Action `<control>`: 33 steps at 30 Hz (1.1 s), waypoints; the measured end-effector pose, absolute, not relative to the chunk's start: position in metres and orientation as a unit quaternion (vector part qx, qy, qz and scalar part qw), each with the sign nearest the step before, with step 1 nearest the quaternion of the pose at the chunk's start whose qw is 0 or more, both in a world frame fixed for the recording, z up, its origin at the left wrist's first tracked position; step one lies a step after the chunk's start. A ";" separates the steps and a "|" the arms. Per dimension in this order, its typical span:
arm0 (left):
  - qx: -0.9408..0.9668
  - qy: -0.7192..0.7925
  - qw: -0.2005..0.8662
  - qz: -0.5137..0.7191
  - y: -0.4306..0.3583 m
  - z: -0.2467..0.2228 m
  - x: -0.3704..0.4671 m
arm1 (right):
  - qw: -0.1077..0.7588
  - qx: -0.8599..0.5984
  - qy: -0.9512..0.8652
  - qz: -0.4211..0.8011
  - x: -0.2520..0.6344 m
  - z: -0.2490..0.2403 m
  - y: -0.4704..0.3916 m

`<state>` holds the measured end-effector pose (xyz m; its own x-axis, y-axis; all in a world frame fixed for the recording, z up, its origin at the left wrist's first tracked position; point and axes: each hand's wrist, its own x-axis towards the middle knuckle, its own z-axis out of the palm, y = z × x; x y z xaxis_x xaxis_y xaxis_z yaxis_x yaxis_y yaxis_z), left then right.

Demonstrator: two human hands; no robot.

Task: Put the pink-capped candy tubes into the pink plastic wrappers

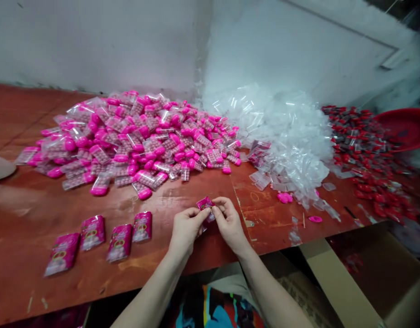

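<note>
Between my two hands is a small pink printed packet [205,203] with a clear lower part, held above the table's front edge. My left hand [186,226] pinches it from the left, thumb on top. From the right, my right hand [229,223] closes on its upper edge with thumb and fingertips; the fingers partly cover the packet. To the left lie several finished-looking pink packets [119,242] in a loose group. Behind my hands rises a big pile of clear candy boxes with pink caps [155,136], filled with small pale pink balls.
A heap of clear plastic sleeves [288,141] stands right of centre, with pink printed pieces [259,152] beside it. Farther right are red-capped items [363,150] and a red basin [406,130]. An open cardboard box [336,282] sits below the table edge [271,248].
</note>
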<state>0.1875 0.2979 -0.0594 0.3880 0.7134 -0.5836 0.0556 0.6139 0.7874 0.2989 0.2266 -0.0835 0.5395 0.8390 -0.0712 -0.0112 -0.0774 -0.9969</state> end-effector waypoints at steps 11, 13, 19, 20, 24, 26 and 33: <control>0.327 0.436 0.812 0.210 0.325 -0.050 0.194 | 0.304 -0.771 -0.551 0.102 0.454 -0.092 0.302; 0.308 0.431 0.821 0.214 0.326 -0.051 0.198 | 0.267 -0.769 -0.572 0.100 0.473 -0.098 0.316; 0.226 0.429 0.841 0.239 0.324 -0.051 0.203 | 0.104 -0.757 -0.642 0.058 0.468 -0.104 0.314; 0.216 0.426 0.844 0.244 0.324 -0.050 0.203 | 0.065 -0.756 -0.650 0.040 0.463 -0.103 0.309; 0.186 0.415 0.856 0.245 0.323 -0.046 0.206 | 0.012 -0.761 -0.649 -0.004 0.438 -0.100 0.293; 0.171 0.416 0.860 0.241 0.322 -0.043 0.207 | 0.028 -0.768 -0.640 -0.001 0.426 -0.101 0.288; 0.117 0.428 0.859 0.257 0.315 -0.037 0.203 | 0.372 -0.757 -0.495 0.209 0.391 -0.101 0.262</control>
